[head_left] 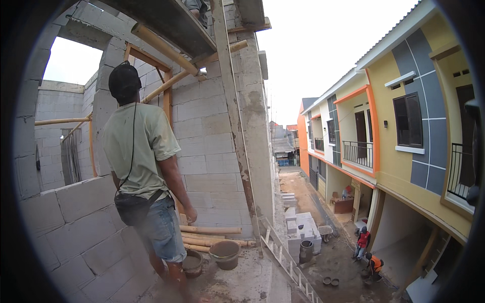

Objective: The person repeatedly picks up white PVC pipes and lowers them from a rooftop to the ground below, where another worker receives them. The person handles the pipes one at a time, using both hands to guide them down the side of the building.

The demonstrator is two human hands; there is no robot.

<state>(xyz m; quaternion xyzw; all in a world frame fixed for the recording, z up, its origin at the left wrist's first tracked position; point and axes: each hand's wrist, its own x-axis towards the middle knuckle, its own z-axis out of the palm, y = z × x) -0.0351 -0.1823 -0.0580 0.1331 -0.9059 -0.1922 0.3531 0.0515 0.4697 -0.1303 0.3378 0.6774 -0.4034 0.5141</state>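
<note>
Neither of my hands shows in the head view, so I cannot see what they hold or touch. A co-worker [139, 151] stands at the left, back turned to me, in a pale green T-shirt, dark cap and denim shorts. A black waist bag [135, 208] sits at that person's hip, and the right arm hangs down with the hand empty. By the person's legs are a bucket [226, 254] and a second bucket [192, 263] partly behind the leg. Several bamboo poles [212, 236] lie along the wall behind them.
A pale block wall [86, 227] borders the left. Overhead is a scaffold platform [174, 28] with bamboo braces, someone partly visible on it. A ladder [289, 260] leans at the floor's right edge. Far below, two workers [368, 252] stand near stacked blocks [305, 227]; houses [389, 121] line the right.
</note>
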